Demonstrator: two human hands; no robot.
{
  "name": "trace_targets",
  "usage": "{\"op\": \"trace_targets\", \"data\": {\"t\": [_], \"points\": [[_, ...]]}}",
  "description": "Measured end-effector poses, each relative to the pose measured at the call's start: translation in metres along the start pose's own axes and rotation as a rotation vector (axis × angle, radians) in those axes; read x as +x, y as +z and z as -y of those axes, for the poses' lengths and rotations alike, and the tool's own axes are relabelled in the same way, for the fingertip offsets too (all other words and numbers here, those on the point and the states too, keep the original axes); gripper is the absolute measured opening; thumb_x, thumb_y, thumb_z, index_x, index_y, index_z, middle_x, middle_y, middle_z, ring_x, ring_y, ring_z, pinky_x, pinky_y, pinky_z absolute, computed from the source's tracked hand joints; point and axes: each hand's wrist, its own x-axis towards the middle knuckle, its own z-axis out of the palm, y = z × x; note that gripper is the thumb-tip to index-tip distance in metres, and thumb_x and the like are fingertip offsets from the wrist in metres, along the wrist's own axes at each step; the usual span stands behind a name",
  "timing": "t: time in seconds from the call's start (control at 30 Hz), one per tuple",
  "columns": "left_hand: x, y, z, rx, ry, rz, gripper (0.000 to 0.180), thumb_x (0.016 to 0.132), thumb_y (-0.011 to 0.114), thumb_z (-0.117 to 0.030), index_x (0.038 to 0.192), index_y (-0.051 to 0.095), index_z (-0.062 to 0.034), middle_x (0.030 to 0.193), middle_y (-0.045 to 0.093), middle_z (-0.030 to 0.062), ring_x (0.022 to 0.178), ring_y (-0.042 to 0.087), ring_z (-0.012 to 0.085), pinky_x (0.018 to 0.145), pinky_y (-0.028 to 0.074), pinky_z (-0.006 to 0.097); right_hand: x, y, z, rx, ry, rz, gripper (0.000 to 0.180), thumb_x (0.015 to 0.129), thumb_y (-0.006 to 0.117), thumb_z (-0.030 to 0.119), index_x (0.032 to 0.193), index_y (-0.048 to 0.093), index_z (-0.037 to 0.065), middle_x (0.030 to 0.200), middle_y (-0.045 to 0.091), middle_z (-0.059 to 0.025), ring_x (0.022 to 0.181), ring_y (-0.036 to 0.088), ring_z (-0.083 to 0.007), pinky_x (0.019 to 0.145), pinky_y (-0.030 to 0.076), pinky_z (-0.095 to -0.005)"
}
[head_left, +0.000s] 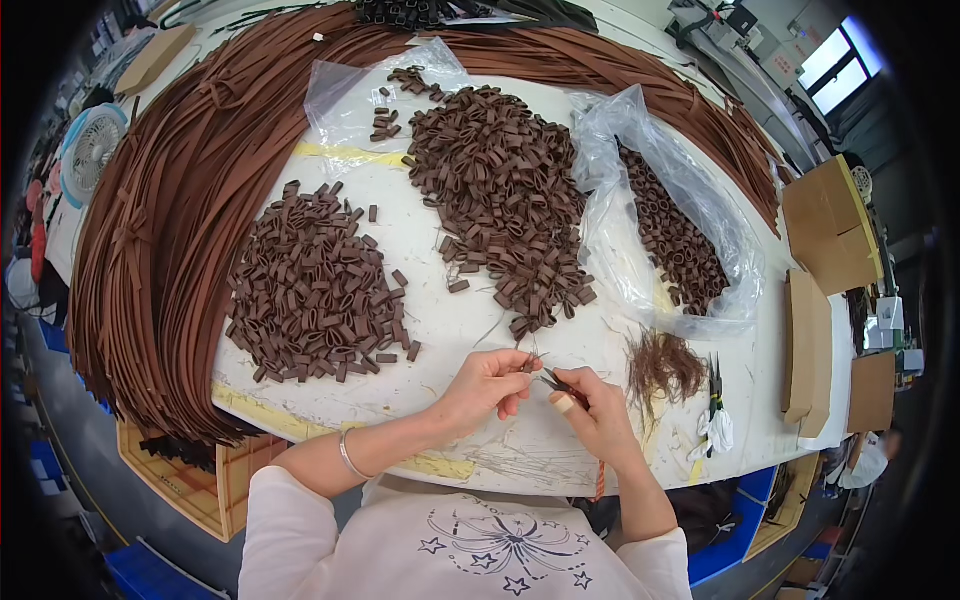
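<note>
My left hand (485,388) is in front of me near the table's front edge, thumb and fingertips pinching a small brown leather loop (530,364). Close beside it, my right hand (592,408) is closed around small dark-handled snips (553,380), their tips by the loop. A tan strip wraps one right finger. Just beyond my hands a large heap of brown loops (500,190) spreads over the white table (450,320). Another heap of loops (315,290) lies to the left. More loops (675,235) sit in a clear plastic bag (610,230) at the right.
Long brown leather straps (165,210) curve around the table's left and far sides. Right of my hands lie tangled brown threads (662,368) and a black-handled tool (714,385) beside white wrapping (718,430). Cardboard boxes (825,220) stand at the right edge; a wooden crate (185,490) is low left.
</note>
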Motion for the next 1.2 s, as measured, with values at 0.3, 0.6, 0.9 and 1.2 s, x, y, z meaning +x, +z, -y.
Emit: {"op": "trace_targets", "data": {"t": [0.3,0.6,0.9,1.2], "points": [[0.005,-0.002,-0.002,0.12,0.029,0.02,0.033,0.08,0.049,-0.004,0.112,0.043,-0.0004,0.067,0.05,0.0009,0.049,0.044,0.0045,0.043,0.035,0.018,0.014,0.007,0.0,0.341,0.234,0.024,0.021,0.078,0.061,0.012,0.091,0.052,-0.002,0.071,0.059,-0.006,0.056,0.05,-0.0082,0.05,0.041,-0.022],[0.007,-0.004,-0.006,0.156,-0.01,0.031,0.044,0.08,0.049,-0.001,0.117,0.025,-0.0038,0.07,0.054,0.0065,0.047,0.046,0.0079,0.041,0.037,0.02,0.043,0.018,0.007,0.563,0.417,-0.004,0.015,0.082,0.056,0.012,0.075,0.055,-0.001,0.055,0.049,0.001,0.047,0.041,-0.0051,0.042,0.032,-0.0213],[0.01,-0.011,-0.004,-0.006,-0.123,0.037,0.021,0.081,0.053,-0.005,0.1,0.05,0.0034,0.075,0.058,0.0108,0.049,0.054,0.0099,0.042,0.043,0.021,0.035,-0.008,0.006,-0.32,0.154,-0.052,0.026,0.081,0.055,0.022,0.092,0.048,0.0,0.059,0.056,-0.0156,0.053,0.055,-0.0332,0.049,0.042,-0.0369],[0.009,-0.004,-0.003,0.083,-0.063,0.032,0.021,0.082,0.051,-0.004,0.102,0.05,0.0028,0.075,0.058,0.0093,0.053,0.054,0.0089,0.045,0.044,0.02,-0.002,0.001,-0.002,-0.061,0.019,-0.022,0.025,0.08,0.058,0.015,0.094,0.046,-0.001,0.064,0.054,-0.0127,0.05,0.05,-0.0204,0.048,0.039,-0.0279]]}}
